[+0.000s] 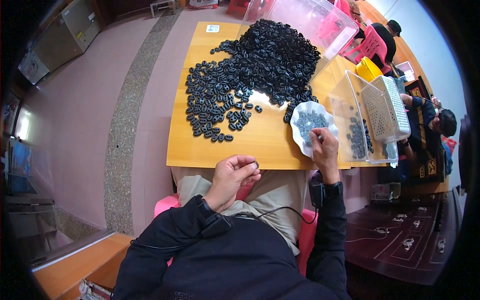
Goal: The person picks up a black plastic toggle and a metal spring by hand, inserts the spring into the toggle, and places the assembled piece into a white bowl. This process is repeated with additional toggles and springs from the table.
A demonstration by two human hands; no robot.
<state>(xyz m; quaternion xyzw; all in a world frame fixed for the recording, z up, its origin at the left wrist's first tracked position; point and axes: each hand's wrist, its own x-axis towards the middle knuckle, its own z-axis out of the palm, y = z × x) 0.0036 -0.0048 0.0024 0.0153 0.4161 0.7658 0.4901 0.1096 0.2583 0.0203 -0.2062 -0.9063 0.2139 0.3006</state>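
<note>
My left hand (236, 176) is closed in a pinch at the table's near edge, with a small black plastic piece (257, 163) showing at its fingertips. To the right, my right hand (325, 146) reaches over a white wavy-rimmed dish (298, 136), its fingers drawn together among small clear grey pieces (310, 119). Whatever its fingertips hold is hidden. A big heap of black oval two-holed pieces (275, 55) covers the far part of the table, and more such loose pieces (210, 100) spread out on its left.
A clear plastic bin (345, 31) lies behind the heap on the wooden table (200, 152). Right of the dish stand a clear box (372, 159) with some pieces inside, a white perforated basket (382, 112) and a yellow bowl (368, 69). Other people sit at the right.
</note>
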